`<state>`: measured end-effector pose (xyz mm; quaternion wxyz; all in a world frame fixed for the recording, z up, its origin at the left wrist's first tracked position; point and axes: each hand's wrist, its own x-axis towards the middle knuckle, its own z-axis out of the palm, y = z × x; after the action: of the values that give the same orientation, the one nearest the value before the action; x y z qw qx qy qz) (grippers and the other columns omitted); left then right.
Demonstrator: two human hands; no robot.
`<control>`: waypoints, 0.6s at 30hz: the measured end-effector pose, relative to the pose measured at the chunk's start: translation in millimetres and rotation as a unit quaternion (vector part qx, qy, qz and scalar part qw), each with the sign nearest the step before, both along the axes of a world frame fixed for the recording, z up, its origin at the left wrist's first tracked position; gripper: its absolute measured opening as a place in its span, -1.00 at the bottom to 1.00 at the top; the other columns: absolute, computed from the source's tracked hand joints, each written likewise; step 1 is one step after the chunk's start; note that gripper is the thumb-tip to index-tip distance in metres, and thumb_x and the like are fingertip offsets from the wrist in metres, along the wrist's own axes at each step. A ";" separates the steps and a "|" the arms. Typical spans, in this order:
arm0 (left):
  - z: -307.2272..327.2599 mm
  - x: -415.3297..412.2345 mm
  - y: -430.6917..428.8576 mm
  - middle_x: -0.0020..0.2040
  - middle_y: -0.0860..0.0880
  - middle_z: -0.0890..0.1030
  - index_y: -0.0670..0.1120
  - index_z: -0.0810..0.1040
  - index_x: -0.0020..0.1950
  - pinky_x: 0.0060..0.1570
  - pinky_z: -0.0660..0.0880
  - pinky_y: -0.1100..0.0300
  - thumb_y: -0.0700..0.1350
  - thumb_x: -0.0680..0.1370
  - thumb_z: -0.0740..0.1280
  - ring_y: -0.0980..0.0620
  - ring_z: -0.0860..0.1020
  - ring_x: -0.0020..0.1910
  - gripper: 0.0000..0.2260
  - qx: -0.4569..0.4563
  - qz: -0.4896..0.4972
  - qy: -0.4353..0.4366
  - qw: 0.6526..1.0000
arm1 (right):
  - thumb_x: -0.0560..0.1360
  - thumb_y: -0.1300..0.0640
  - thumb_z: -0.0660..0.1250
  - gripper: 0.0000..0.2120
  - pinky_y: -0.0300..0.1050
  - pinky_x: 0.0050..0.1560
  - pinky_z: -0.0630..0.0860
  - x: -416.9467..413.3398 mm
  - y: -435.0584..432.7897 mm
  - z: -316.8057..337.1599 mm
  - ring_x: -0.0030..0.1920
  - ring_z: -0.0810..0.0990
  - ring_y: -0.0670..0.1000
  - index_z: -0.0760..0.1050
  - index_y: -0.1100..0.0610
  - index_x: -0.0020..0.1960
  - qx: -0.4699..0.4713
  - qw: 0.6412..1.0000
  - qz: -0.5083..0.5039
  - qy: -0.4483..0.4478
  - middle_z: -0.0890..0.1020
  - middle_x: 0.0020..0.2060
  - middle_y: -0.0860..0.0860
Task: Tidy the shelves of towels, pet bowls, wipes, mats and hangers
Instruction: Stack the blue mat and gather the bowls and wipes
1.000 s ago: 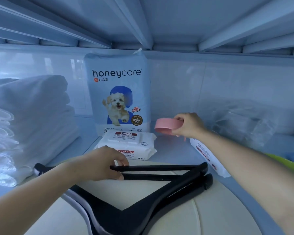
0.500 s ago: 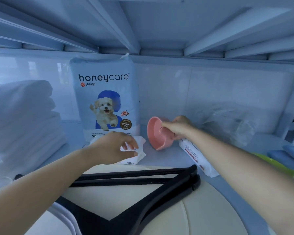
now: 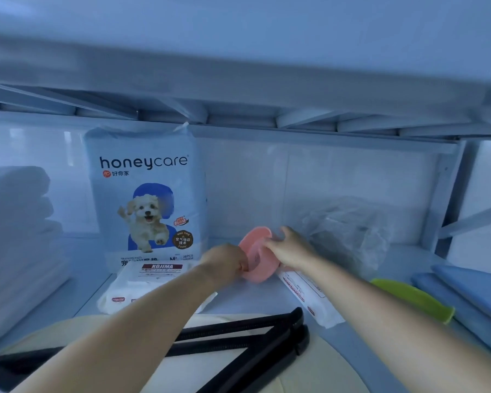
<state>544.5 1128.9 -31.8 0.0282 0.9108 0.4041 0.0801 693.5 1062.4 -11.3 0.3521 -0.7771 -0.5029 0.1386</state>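
Observation:
A pink pet bowl (image 3: pixel 256 255) stands tipped on its edge at the back of the shelf, its opening facing left. My right hand (image 3: pixel 291 249) grips its upper right rim. My left hand (image 3: pixel 226 263) holds its lower left rim, fingers curled at the edge. Black hangers (image 3: pixel 247 340) lie on a cream round mat (image 3: pixel 321 370) at the front, under my forearms. A white wipes pack (image 3: pixel 142 282) lies flat to the left of the bowl, and another wipes pack (image 3: pixel 309 299) lies to the bowl's right.
A tall honeycare pad bag (image 3: pixel 145 199) stands behind the wipes. Folded white towels (image 3: pixel 17 231) are stacked at the left. A crumpled clear plastic bag (image 3: pixel 349 236) sits at the back right. A green bowl (image 3: pixel 414 299) and blue mats (image 3: pixel 471 293) lie at the right. A shelf above hangs low.
My left hand left the hangers, passed over the wipes pack and took the bowl's lower rim. The right hand tipped the bowl from flat onto its edge. The view pulled back and rose.

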 end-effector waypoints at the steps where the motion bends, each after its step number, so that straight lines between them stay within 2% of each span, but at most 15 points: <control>1: 1.1 1.1 3.9 0.14 -0.02 0.59 0.01 0.61 0.09 0.09 0.49 0.18 -0.02 0.46 0.27 -0.08 0.56 0.10 -0.75 -0.010 0.002 -0.007 1.000 | 0.47 -0.12 0.28 -0.43 -0.15 0.09 0.48 4.6 -5.0 -1.4 0.19 0.52 0.09 0.28 0.06 0.40 0.010 0.999 0.017 -0.050 0.48 0.26 0.08; 3: 3.3 0.8 11.5 0.16 -0.04 0.59 -0.04 0.60 0.14 0.13 0.46 0.20 -0.01 0.48 0.29 -0.06 0.55 0.14 -0.72 -0.022 -0.005 -0.002 1.000 | 0.49 -0.07 0.31 -0.51 -0.21 0.20 0.37 10.5 -13.8 -5.4 0.27 0.44 0.01 0.34 -0.01 0.39 0.033 0.992 0.078 -0.090 0.44 0.30 0.00; 5: 4.4 -1.8 15.4 0.15 -0.05 0.59 -0.07 0.60 0.14 0.11 0.43 0.21 -0.07 0.53 0.30 -0.06 0.55 0.13 -0.78 -0.013 -0.015 0.005 1.000 | 0.47 0.03 0.35 -0.63 -0.32 0.14 0.33 15.0 -19.8 -10.5 0.23 0.46 -0.06 0.47 -0.01 0.28 0.035 0.984 0.132 -0.117 0.47 0.27 -0.03; 9: 1.7 -9.5 21.2 0.08 -0.04 0.61 -0.03 0.62 0.04 0.08 0.45 0.19 -0.07 0.50 0.32 -0.05 0.56 0.07 -0.84 0.019 -0.034 -0.011 0.999 | 0.44 0.14 0.37 -0.55 -0.39 0.16 0.21 22.2 -27.3 -15.0 0.33 0.37 -0.09 0.43 0.02 0.32 0.003 0.973 0.156 -0.172 0.39 0.32 -0.08; 11: 2.3 -12.2 22.0 0.07 -0.02 0.61 -0.01 0.61 -0.01 0.06 0.45 0.19 0.01 0.46 0.29 -0.06 0.56 0.07 -0.81 0.029 -0.033 0.003 0.999 | 0.45 0.09 0.36 -0.48 -0.38 0.23 0.19 26.9 -31.7 -15.8 0.38 0.32 -0.10 0.34 0.02 0.39 -0.007 0.970 0.157 -0.185 0.35 0.37 -0.10; 13: 3.3 -13.4 23.9 0.06 -0.04 0.61 0.00 0.60 -0.07 -0.02 0.42 0.21 0.05 0.43 0.23 -0.06 0.56 0.06 -0.78 0.038 -0.041 0.008 0.998 | 0.46 0.03 0.35 -0.39 -0.26 0.34 0.21 32.6 -37.9 -17.7 0.43 0.26 -0.07 0.22 0.01 0.46 -0.035 0.966 0.144 -0.214 0.29 0.43 -0.09; 15: 3.5 -14.7 26.9 0.06 -0.04 0.60 -0.03 0.61 0.00 -0.05 0.37 0.23 -0.02 0.49 0.24 -0.05 0.55 0.07 -0.80 0.061 -0.061 0.021 0.996 | 0.46 -0.06 0.33 -0.33 -0.15 0.39 0.23 40.2 -45.5 -22.5 0.46 0.20 -0.04 0.14 -0.01 0.49 -0.090 0.959 0.116 -0.241 0.21 0.47 -0.08; 18: 7.4 -15.0 32.0 0.07 -0.06 0.57 -0.06 0.59 0.08 0.01 0.39 0.21 -0.10 0.55 0.25 -0.05 0.52 0.08 -0.83 0.091 -0.080 0.051 0.991 | 0.41 -0.28 0.28 -0.25 -0.05 0.44 0.19 53.1 -58.3 -28.6 0.49 0.11 -0.03 0.11 -0.08 0.49 -0.161 0.947 0.084 -0.265 0.11 0.51 -0.10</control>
<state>529.5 1160.9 -24.4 -0.0692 0.9420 0.3214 0.0679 746.6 1004.0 -39.9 0.0637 -0.7870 -0.6126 0.0362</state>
